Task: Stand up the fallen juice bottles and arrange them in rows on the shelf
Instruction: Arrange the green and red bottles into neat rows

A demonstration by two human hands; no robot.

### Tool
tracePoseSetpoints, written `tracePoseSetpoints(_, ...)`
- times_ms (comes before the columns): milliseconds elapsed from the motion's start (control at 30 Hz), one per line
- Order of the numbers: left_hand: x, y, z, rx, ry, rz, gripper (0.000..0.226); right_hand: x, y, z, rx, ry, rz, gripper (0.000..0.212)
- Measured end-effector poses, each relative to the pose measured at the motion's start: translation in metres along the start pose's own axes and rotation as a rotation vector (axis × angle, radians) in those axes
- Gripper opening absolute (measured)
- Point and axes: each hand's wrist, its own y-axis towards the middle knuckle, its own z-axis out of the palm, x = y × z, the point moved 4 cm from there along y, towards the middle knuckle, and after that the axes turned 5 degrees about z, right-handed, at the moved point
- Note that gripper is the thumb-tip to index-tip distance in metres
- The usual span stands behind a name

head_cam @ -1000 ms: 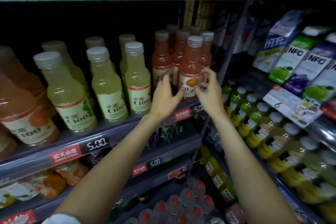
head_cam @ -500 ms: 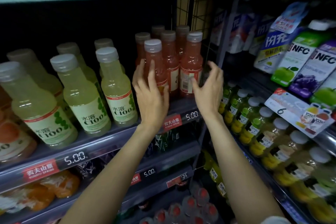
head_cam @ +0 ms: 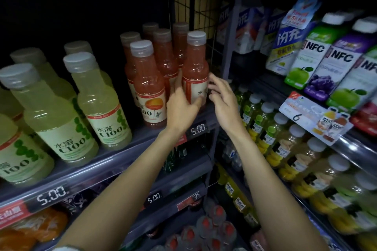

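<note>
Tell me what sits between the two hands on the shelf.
In the head view, the front right red juice bottle stands between the left hand and the right hand.

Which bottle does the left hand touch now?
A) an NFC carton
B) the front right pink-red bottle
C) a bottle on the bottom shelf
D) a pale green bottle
B: the left hand lies against the label of the front right pink-red bottle, thumb across it.
</note>
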Motion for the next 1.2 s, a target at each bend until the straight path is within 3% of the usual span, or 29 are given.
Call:
tracePoseSetpoints(167,0.001,0.014,0.010,-0.024,-0.093,0.033,0.074,0.002,-0.011,-0.007,-0.025,-0.185,-0.091,0.046)
tracePoseSetpoints(400,-0.002,0.011,0.017,-0.001,-0.153,0.062,0.062,0.006,-0.015,-0.019,-0.241,-0.479,-0.123,0.042)
tracePoseSetpoints(567,-0.004,0.013,0.009,0.035,-0.198,0.030,0.050,0.012,-0.008,-0.017,-0.310,-0.474,-0.118,0.037)
tracePoseSetpoints(733,0.006,0.009,0.010,-0.079,-0.122,-0.062,0.057,0.012,-0.010,-0.016,-0.298,-0.473,-0.126,0.037)
tracePoseSetpoints(967,0.008,0.009,0.021,-0.104,-0.119,-0.111,0.070,0.006,-0.012,-0.023,-0.260,-0.499,-0.110,0.037)
tracePoseSetpoints(1200,0.008,0.024,0.026,-0.161,-0.456,-0.239,0.065,0.005,-0.013,-0.032,-0.268,-0.481,-0.115,0.037)
